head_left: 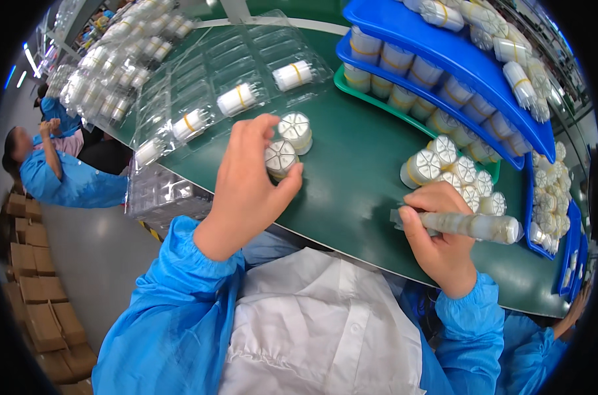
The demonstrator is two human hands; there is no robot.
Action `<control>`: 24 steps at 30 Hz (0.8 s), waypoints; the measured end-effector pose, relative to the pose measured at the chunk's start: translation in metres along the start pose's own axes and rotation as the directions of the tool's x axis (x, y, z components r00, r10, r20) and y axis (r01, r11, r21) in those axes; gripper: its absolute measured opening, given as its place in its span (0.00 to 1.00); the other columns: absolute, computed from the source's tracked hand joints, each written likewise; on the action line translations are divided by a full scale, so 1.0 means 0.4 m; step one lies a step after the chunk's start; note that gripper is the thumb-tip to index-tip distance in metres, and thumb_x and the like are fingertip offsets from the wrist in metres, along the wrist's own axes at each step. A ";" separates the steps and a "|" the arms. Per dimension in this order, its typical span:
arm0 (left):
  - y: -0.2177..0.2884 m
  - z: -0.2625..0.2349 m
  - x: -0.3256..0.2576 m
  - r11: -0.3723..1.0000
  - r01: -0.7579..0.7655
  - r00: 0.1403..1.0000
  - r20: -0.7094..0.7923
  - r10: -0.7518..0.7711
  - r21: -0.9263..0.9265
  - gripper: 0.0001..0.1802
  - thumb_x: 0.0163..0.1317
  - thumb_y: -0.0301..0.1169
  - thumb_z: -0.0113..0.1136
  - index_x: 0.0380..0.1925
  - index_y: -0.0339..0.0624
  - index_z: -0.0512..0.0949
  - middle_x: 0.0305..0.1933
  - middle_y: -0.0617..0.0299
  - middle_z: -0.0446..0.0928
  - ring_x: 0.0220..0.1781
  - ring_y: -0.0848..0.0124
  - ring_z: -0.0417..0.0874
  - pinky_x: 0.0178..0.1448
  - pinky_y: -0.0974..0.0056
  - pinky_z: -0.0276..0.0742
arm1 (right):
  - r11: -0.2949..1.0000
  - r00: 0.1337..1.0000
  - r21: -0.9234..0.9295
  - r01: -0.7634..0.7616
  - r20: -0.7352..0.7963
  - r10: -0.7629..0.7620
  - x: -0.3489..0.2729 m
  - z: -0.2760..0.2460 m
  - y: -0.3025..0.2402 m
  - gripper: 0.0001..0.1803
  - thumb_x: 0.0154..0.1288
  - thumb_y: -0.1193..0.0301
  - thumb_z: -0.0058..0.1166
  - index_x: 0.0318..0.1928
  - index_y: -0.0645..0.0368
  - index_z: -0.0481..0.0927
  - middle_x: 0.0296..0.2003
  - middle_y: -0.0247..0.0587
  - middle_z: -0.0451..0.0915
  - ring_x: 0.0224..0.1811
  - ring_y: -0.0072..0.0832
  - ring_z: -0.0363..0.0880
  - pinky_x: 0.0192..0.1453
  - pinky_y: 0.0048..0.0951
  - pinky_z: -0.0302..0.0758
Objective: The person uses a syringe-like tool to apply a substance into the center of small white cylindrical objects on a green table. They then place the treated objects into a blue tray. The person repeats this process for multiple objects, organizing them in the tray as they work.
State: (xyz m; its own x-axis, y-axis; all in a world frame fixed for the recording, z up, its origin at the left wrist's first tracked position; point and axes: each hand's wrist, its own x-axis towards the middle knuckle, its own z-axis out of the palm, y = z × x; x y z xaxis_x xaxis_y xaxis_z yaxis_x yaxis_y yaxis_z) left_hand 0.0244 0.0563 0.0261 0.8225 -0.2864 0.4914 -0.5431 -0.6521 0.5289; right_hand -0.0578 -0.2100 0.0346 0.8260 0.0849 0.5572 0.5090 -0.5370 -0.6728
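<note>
Green tabletop edge runs between left hand, clasping white cylinder, and right hand, gripping tube.

Left forearm slanting inward from lower left, left hand palm-side down, its fingers curved, thumb spread apart, right forearm angled forward, right hand closed in a grip, fingers curled, thumb pressed inward.
</note>
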 end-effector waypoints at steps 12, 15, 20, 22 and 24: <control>-0.048 -0.026 0.159 0.982 -0.144 0.977 0.174 0.121 0.125 0.21 0.65 0.35 0.66 0.56 0.44 0.77 0.45 0.50 0.78 0.46 0.49 0.82 0.49 0.52 0.79 | 1.000 1.000 -0.018 0.000 0.006 0.000 -0.008 -0.007 0.003 0.06 0.60 0.77 0.71 0.35 0.62 0.84 0.30 0.43 0.82 0.28 0.33 0.82 0.30 0.32 0.76; -0.088 -0.062 0.282 0.972 -0.180 0.984 0.025 0.178 0.150 0.18 0.65 0.37 0.64 0.52 0.41 0.78 0.47 0.46 0.78 0.48 0.45 0.83 0.50 0.48 0.80 | 0.999 1.000 -0.029 0.027 -0.003 -0.028 -0.009 -0.003 0.005 0.07 0.59 0.76 0.71 0.34 0.62 0.84 0.29 0.42 0.82 0.27 0.33 0.82 0.29 0.32 0.76; -0.153 -0.036 0.492 0.793 -0.058 0.998 0.066 0.023 0.606 0.23 0.67 0.44 0.63 0.56 0.42 0.78 0.53 0.49 0.80 0.52 0.49 0.84 0.55 0.49 0.81 | 0.999 0.999 -0.023 0.038 -0.011 -0.039 -0.009 -0.005 0.010 0.07 0.59 0.76 0.72 0.34 0.61 0.84 0.28 0.42 0.82 0.25 0.33 0.82 0.27 0.31 0.76; -0.194 0.006 0.540 0.634 -0.193 0.974 0.224 0.032 0.749 0.24 0.68 0.46 0.61 0.56 0.42 0.78 0.55 0.49 0.79 0.52 0.48 0.83 0.56 0.49 0.81 | 0.999 0.999 -0.014 0.037 -0.013 -0.037 -0.006 -0.004 0.014 0.07 0.59 0.76 0.72 0.34 0.61 0.84 0.29 0.42 0.82 0.25 0.32 0.82 0.27 0.31 0.76; -0.201 0.033 0.548 0.581 -0.262 0.958 0.279 0.061 0.771 0.23 0.70 0.47 0.59 0.52 0.39 0.79 0.53 0.46 0.79 0.52 0.47 0.83 0.55 0.48 0.81 | 0.999 0.999 -0.006 0.043 -0.005 -0.043 -0.004 -0.003 0.014 0.07 0.58 0.77 0.72 0.34 0.61 0.84 0.29 0.42 0.82 0.25 0.32 0.82 0.27 0.30 0.76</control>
State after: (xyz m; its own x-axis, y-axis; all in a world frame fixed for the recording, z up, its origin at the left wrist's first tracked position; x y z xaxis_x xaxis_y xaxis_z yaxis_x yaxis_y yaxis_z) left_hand 0.2508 0.0366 0.0821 0.8022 -0.5103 0.3100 -0.4004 -0.8449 -0.3547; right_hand -0.0565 -0.2144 0.0306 0.8023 0.1033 0.5879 0.5422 -0.5380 -0.6454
